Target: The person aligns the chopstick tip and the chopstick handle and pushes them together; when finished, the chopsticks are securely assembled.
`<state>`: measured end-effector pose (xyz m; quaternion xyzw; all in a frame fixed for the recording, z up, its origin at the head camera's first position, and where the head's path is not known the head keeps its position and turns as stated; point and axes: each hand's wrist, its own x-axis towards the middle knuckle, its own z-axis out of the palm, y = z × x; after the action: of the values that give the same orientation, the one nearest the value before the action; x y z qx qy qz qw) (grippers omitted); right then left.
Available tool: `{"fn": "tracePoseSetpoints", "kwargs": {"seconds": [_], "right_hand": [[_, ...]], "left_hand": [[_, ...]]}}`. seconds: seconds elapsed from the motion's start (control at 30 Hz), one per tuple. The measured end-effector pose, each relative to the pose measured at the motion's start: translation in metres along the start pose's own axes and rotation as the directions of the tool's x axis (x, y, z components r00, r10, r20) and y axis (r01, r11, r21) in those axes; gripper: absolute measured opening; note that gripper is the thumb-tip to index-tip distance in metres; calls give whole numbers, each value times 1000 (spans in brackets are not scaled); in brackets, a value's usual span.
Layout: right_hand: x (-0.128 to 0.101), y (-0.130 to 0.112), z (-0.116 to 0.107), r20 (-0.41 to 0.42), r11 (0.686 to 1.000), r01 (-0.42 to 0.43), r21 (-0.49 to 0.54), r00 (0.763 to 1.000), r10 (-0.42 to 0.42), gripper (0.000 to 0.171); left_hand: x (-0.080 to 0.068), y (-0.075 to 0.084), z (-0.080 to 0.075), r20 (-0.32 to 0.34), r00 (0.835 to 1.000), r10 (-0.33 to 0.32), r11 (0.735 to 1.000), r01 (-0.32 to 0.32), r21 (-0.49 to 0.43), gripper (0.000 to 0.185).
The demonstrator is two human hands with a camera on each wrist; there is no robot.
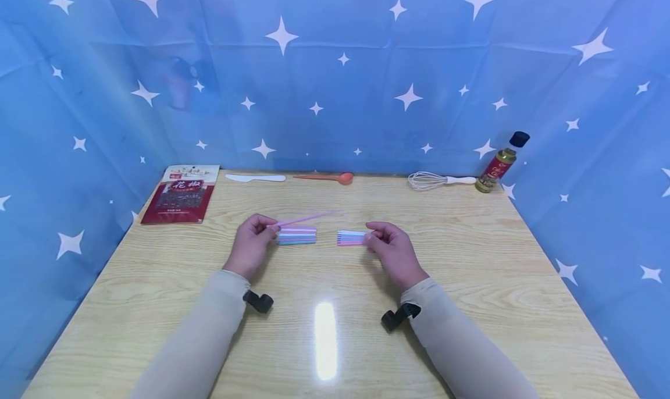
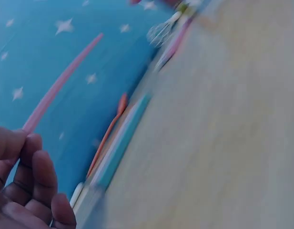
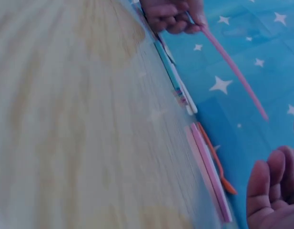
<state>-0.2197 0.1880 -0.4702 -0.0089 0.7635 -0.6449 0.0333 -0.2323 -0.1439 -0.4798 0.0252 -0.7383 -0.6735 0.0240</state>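
The left hand [image 1: 252, 243] pinches one end of the pink stick [image 1: 306, 218], whose long axis runs rightward above the counter [image 1: 471, 259], while the right hand [image 1: 389, 249], fingers curled, touches the right stick bundle [image 1: 352, 238] lying flat.

The table [image 1: 471, 306] is pale wood-grain laminate, smooth and glossy enough to mirror a lamp near the front edge. Thin, creased blue cloth [image 1: 335, 85] printed with white stars hangs behind and at both sides. The pink stick [image 1: 306, 218] and the spoon [image 1: 327, 178] look like smooth matt plastic, the far-left packet [image 1: 180, 194] glossy film, the far-right whisk [image 1: 425, 181] thin wire.
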Motion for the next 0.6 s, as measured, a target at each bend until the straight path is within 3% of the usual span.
{"fn": "tracePoseSetpoints", "kwargs": {"seconds": [0.17,0.3,0.6], "right_hand": [[1,0,-3,-10,999,-41,16,999,41,38],[1,-1,-3,-8,998,-65,22,998,65,38],[3,-2,-2,-13,997,-73,28,997,73,37]], "left_hand": [[11,-5,-29,-129,991,-25,996,35,79,17],[13,-4,-43,-209,977,-34,984,69,164,18],[14,-5,-54,-238,971,-27,943,104,317,18]]}}
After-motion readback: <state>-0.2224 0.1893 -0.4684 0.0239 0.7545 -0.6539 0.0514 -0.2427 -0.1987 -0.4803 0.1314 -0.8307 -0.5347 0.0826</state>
